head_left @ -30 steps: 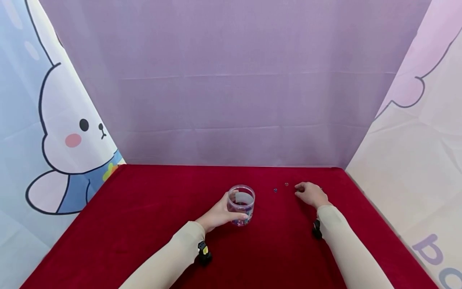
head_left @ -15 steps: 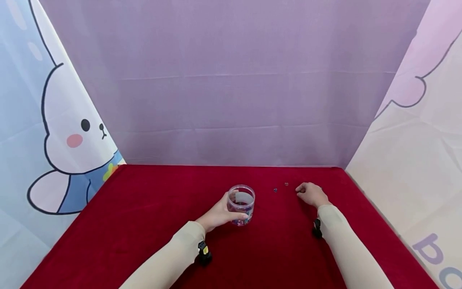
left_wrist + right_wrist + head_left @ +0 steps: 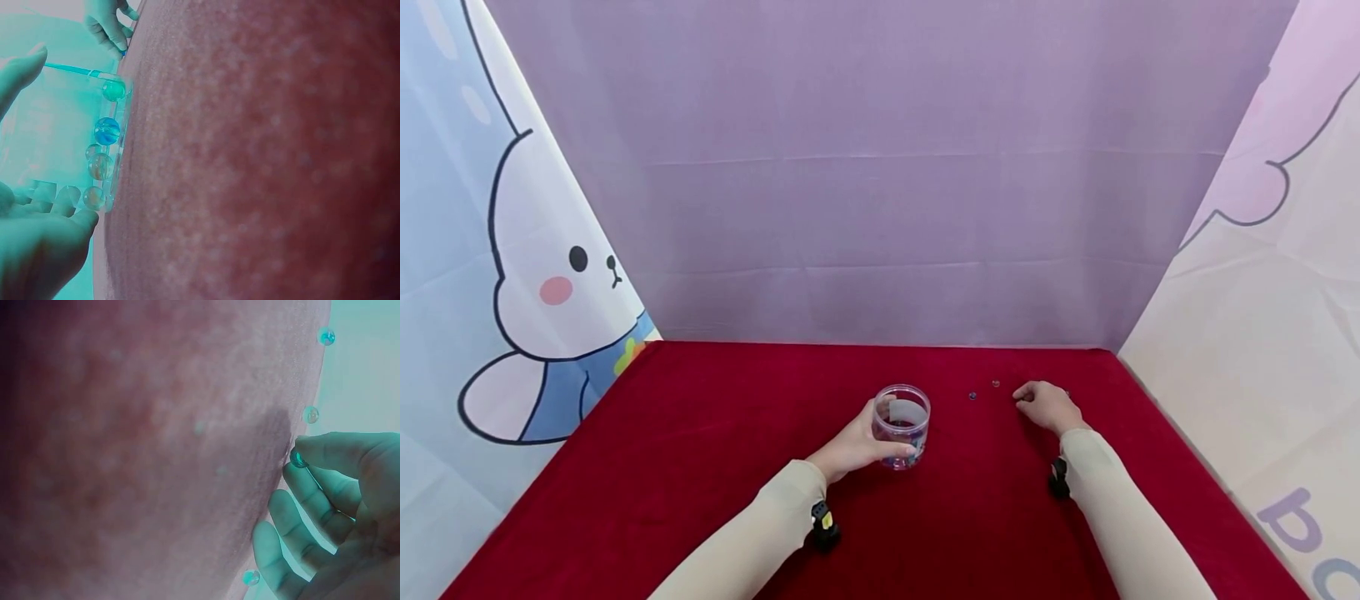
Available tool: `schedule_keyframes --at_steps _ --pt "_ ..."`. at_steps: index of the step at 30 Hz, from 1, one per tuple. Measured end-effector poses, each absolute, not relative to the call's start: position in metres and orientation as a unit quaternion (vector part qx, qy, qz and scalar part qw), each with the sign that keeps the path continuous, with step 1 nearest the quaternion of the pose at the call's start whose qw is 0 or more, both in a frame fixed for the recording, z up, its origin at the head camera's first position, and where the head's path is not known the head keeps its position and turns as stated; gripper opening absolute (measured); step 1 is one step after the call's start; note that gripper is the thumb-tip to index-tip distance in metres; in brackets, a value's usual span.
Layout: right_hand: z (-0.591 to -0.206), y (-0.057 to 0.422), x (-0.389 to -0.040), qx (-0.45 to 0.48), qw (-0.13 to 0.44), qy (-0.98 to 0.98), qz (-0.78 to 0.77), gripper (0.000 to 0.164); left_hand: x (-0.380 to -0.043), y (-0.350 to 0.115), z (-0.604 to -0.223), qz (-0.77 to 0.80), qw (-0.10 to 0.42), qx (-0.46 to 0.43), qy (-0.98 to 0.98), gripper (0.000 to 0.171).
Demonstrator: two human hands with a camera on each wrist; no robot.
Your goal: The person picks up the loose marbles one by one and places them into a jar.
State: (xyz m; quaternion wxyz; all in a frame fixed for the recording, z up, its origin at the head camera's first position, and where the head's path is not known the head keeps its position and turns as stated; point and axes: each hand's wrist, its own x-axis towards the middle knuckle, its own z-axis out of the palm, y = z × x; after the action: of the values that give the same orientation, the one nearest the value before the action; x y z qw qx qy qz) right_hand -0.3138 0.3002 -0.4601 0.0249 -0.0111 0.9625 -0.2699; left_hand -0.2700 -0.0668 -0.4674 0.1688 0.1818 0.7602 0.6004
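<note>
In the head view my left hand (image 3: 856,443) grips a clear plastic jar (image 3: 901,427) standing on the red cloth, thumb on the near side and fingers round the far side. The left wrist view shows several glass marbles at the jar's bottom, among them a blue marble (image 3: 107,130) and a green marble (image 3: 114,90). To the right of the jar, my right hand (image 3: 1049,406) is low at the cloth. Seen from the right wrist, its thumb and index finger pinch a dark teal-looking marble (image 3: 298,458); the other fingers are loosely bent.
Two loose marbles lie between the jar and my right hand: a dark marble (image 3: 972,396) and a clear marble (image 3: 996,383). Another marble (image 3: 251,577) lies beyond the right fingers. Red cloth (image 3: 700,442) covers the table, with a purple curtain (image 3: 880,208) behind it.
</note>
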Motion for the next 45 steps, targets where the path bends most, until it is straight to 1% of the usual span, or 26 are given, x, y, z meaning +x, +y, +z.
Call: schedule_keyframes --at_steps 21,28,35,45 --pt "-0.458 0.292 -0.308 -0.027 0.014 0.96 -0.278 0.027 -0.272 -0.067 -0.475 0.596 0.168 0.182 0.764 0.095" --pt "-0.45 0.286 -0.304 -0.038 -0.006 0.962 -0.27 0.027 -0.272 -0.066 -0.474 0.597 0.168 0.182 0.763 0.094" --pt "-0.439 0.274 -0.298 -0.069 -0.036 0.957 -0.278 0.026 -0.272 -0.066 -0.474 0.598 0.171 0.18 0.762 0.095" --pt "-0.425 0.255 -0.292 -0.091 -0.078 0.952 -0.282 0.02 -0.273 -0.065 -0.476 0.597 0.168 0.184 0.762 0.094"
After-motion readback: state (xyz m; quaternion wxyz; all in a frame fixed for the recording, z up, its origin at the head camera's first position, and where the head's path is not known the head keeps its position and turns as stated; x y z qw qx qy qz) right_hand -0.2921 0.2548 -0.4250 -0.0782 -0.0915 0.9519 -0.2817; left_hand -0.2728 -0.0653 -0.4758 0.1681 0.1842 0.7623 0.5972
